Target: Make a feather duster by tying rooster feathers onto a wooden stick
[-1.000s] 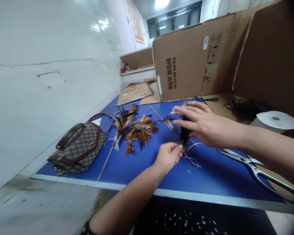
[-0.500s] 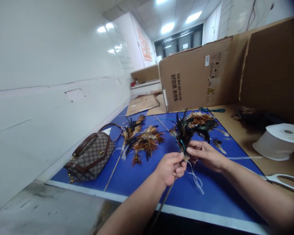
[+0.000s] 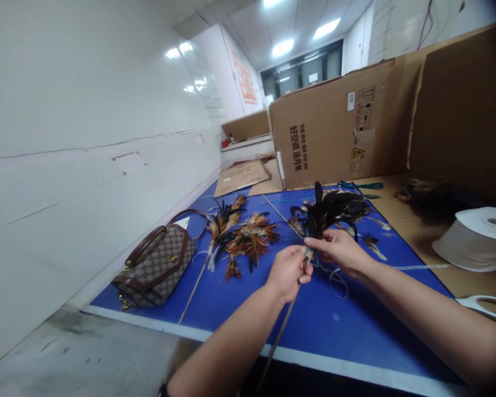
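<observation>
My left hand point(image 3: 289, 271) is closed on a thin stick point(image 3: 278, 336) that runs down toward me over the blue table point(image 3: 347, 325). At the stick's top sits a bunch of dark feathers point(image 3: 330, 210). My right hand point(image 3: 339, 249) pinches the base of that bunch, right beside my left hand. A thin white string point(image 3: 334, 278) loops on the table just below both hands.
Finished feather bundles on sticks point(image 3: 242, 234) lie left of my hands. A patterned handbag point(image 3: 157, 264) sits at the table's left edge by the white wall. Cardboard boxes point(image 3: 334, 124) stand behind. A white tape roll point(image 3: 477, 237) and scissors point(image 3: 485, 307) lie at right.
My right hand came back from reaching over the feathers and now pinches the bunch's base. The bunch rose upright, then tilted away to the right. The view has lifted.
</observation>
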{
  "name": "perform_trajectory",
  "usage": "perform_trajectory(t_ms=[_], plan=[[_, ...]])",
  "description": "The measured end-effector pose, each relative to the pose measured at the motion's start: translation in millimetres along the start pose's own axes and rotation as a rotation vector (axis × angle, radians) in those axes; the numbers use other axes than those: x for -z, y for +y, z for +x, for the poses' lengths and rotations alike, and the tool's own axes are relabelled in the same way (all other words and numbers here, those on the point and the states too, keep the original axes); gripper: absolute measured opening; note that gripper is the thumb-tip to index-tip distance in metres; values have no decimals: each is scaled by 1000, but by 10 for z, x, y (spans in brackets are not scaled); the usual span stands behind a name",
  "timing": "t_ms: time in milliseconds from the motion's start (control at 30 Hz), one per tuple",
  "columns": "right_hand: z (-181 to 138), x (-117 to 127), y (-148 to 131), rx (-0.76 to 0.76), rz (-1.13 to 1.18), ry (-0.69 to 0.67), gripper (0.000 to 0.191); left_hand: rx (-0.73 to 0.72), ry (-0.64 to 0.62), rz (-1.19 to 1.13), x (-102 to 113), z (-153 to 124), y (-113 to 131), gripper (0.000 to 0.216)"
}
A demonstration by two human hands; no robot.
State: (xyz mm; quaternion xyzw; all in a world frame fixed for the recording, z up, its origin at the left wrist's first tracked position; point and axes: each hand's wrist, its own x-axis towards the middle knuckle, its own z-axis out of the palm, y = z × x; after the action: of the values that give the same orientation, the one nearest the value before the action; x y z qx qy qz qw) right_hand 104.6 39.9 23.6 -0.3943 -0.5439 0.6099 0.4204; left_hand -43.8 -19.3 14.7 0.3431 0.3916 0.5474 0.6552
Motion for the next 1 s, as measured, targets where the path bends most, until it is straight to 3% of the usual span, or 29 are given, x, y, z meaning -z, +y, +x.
perform_trajectory(t_ms=[167, 633, 733, 800, 900, 1000], plan=[[168, -28, 34, -22, -141, 83, 58, -74, 27, 93, 27, 77, -23, 41], [426, -146, 68, -130, -212, -43, 60, -28, 33, 52, 334, 231, -51, 38], [608, -20, 8, -56, -357, -50, 59, -45, 89, -27, 468, 251, 31, 38], [771, 104, -9, 45, -531, 63, 55, -67, 147, -75, 571, 268, 111, 39], [1001, 243, 18, 157, -900, 203, 41, -117, 201, -127, 700, 288, 242, 38], [1165, 248, 70, 185, -1075, 188, 22, -159, 210, -146, 771, 292, 344, 35]])
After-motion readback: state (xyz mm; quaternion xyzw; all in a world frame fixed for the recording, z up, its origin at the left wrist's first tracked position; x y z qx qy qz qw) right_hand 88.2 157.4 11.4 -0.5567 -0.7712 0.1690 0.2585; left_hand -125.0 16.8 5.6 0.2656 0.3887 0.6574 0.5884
